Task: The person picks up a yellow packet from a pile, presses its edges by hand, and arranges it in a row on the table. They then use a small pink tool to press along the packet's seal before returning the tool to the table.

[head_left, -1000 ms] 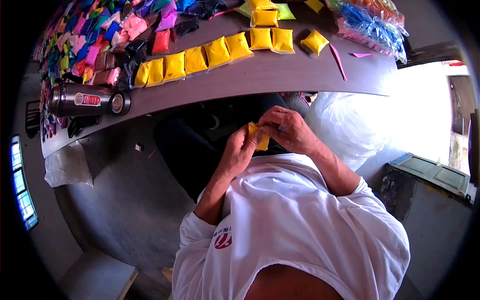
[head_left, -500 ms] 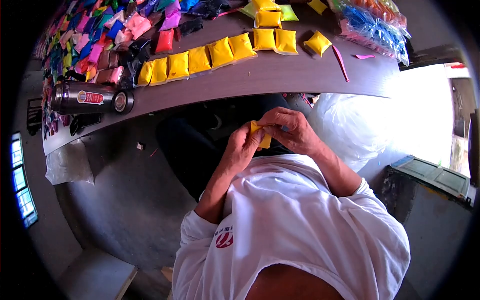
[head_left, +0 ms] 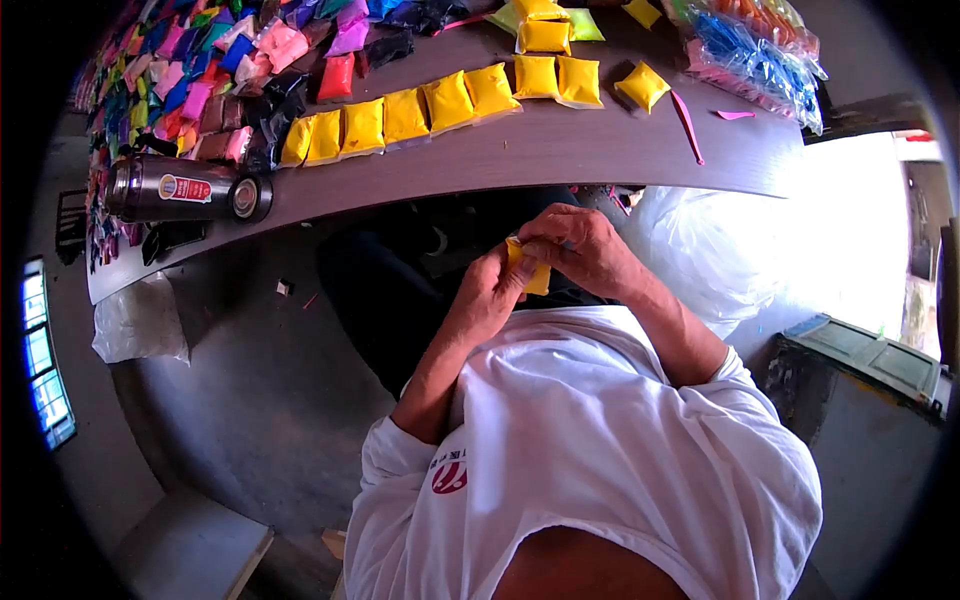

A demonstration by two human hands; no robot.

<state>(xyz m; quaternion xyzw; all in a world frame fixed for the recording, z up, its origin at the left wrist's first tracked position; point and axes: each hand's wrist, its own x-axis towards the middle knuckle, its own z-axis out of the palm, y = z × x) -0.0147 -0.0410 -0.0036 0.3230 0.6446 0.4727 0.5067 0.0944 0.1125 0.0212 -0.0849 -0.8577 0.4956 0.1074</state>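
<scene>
In front of my lap I hold a small yellow packet [head_left: 539, 279], which looks like a clear plastic pouch with a soft yellow filling. My left hand [head_left: 492, 288] grips its left side, thumb across the front. The fingers of my right hand [head_left: 590, 247] are closed at the packet's upper edge, hiding part of it. Beyond my hands, a row of matching yellow packets [head_left: 405, 116] lies along the table [head_left: 420, 170]. One more yellow pouch [head_left: 643, 87] lies apart to the right, beside a pink plastic tool [head_left: 687, 128].
A dark thermos flask [head_left: 170, 190] lies on its side at the table's left. Behind it is a heap of many-coloured packets [head_left: 200, 80]. Bags of blue and orange pieces [head_left: 750, 60] sit at the far right. A large white plastic bag [head_left: 700, 250] stands beside my right arm.
My right hand has shifted slightly down and left at the packet's upper edge, fingers now closer to my left hand. The whole view has moved slightly. The packets on the table look unchanged.
</scene>
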